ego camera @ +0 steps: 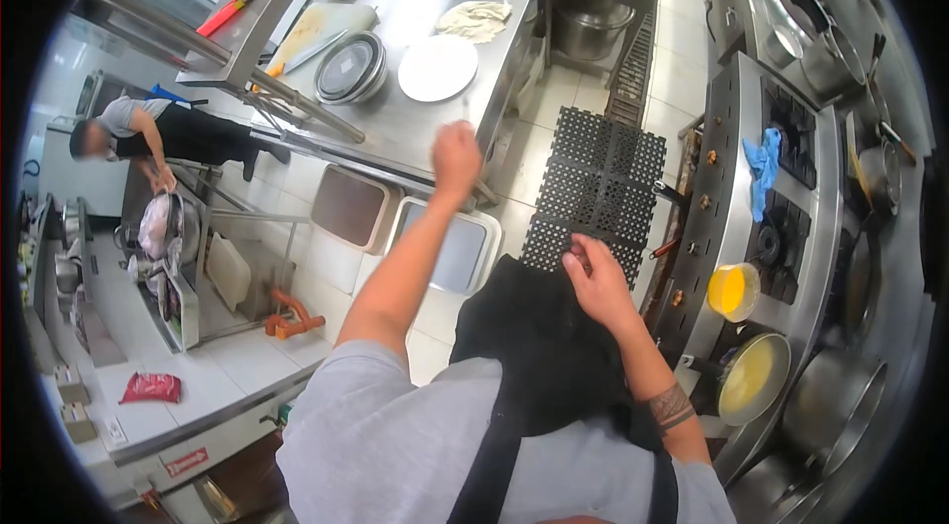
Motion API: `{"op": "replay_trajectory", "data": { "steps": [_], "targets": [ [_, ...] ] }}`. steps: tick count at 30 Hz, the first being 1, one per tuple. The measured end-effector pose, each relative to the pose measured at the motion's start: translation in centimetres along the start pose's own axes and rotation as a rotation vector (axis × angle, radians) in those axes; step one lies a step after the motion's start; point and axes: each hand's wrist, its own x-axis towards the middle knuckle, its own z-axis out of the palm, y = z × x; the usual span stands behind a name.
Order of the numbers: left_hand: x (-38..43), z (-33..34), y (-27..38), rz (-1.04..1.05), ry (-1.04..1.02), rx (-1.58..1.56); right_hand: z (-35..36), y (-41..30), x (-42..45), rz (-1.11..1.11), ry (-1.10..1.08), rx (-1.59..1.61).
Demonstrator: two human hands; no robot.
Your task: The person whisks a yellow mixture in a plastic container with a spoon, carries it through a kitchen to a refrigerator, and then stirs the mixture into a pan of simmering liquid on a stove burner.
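My left hand [456,157] is raised at the near corner of a steel worktable [400,131], slightly blurred; its fingers look curled, and whether it holds something I cannot tell. A white plate [438,69] lies just beyond it, beside a stack of bowls with a dark lid [348,68]. Behind the plate is a crumpled cloth [474,20]. A knife [315,52] rests on a cutting board [326,23]. Over the floor mat is my right hand [595,275], empty, fingers loosely bent and apart. To its right, a pan of yellow food [752,379] and a tub of yellow liquid [732,291] stand on the stove.
The stove [712,227] runs along the right, with a blue cloth [764,168] on its edge and pan handles sticking out. A perforated black mat [593,190] covers the floor ahead. Lidded bins [445,246] stand under the table's end. A co-worker [178,131] handles a pot at far left.
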Motion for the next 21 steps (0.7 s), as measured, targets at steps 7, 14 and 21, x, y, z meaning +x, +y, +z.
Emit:
{"op": "replay_trajectory", "data": {
  "steps": [7,14,21],
  "targets": [
    [7.0,1.7,-18.8,-0.027,0.103,0.284,6.1,5.1,-13.2,0.302,0.025,-0.191],
    [7.8,-1.1,-16.2,0.436,-0.099,1.096,10.2,7.7,-30.9,0.666,0.240,-0.123],
    [-12.3,8.4,-1.4,1.407,0.277,0.630,24.7,10.8,-52.4,0.825,0.793,0.040]
  ]
}}
